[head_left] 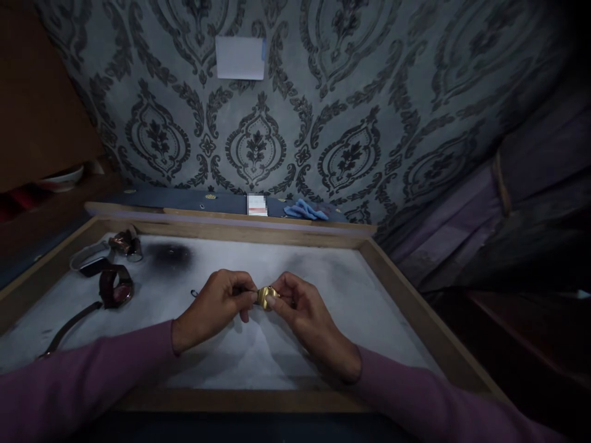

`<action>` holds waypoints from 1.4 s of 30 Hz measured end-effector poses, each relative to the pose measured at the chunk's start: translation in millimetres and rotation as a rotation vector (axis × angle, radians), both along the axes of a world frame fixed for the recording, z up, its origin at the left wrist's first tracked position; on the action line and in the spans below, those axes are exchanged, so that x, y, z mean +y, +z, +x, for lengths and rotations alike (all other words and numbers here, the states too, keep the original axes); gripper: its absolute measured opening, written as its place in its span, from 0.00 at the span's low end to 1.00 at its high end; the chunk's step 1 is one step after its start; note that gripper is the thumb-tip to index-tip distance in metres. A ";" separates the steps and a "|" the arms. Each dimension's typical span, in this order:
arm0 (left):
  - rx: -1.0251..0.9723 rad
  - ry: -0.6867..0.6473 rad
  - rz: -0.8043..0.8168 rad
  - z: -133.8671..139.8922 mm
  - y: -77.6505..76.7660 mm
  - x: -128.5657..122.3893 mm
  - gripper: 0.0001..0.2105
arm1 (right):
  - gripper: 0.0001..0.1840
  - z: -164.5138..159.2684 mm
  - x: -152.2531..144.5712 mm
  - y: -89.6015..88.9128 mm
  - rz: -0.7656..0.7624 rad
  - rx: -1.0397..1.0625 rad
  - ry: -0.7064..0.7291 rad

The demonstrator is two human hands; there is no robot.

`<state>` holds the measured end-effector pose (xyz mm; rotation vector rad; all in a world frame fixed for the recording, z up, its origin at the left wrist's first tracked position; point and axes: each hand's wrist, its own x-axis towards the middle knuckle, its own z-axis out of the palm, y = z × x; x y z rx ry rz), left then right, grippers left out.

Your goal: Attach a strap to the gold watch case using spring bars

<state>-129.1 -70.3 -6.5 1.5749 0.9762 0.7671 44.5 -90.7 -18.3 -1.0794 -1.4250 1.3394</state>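
Observation:
Over the middle of the white-bottomed tray, my right hand (307,311) pinches a small gold watch (266,298) between thumb and fingers. My left hand (226,301) is closed at the left side of the watch, thumb against forefinger. A slim dark piece lies in its fingers and reaches the watch; whether it is a strap or a tool, I cannot tell. Just left of that hand a small dark loop (194,293) shows on the white surface. My fingers cover part of the watch.
A wooden rim (231,226) surrounds the tray. At its left lie several watches, including a dark-strapped watch (115,288), and a loose strap (69,326). Beyond the rim are a small white box (257,205) and a blue cloth (305,210). A patterned wall (300,123) rises behind.

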 end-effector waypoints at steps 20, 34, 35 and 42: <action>-0.209 0.117 -0.311 6.8 -1.4 -1.1 0.09 | 0.16 1.7 2.5 1.0 0.033 0.018 -0.020; -0.239 0.126 -0.254 8.4 1.2 -0.6 0.07 | 0.12 2.7 3.1 -1.4 0.053 0.007 -0.012; -0.236 0.127 -0.251 8.8 1.6 -0.7 0.07 | 0.12 2.5 3.3 -1.8 0.048 0.011 -0.013; -0.190 0.122 -0.261 9.5 4.6 1.1 0.06 | 0.12 1.7 2.2 -1.5 0.029 0.019 -0.041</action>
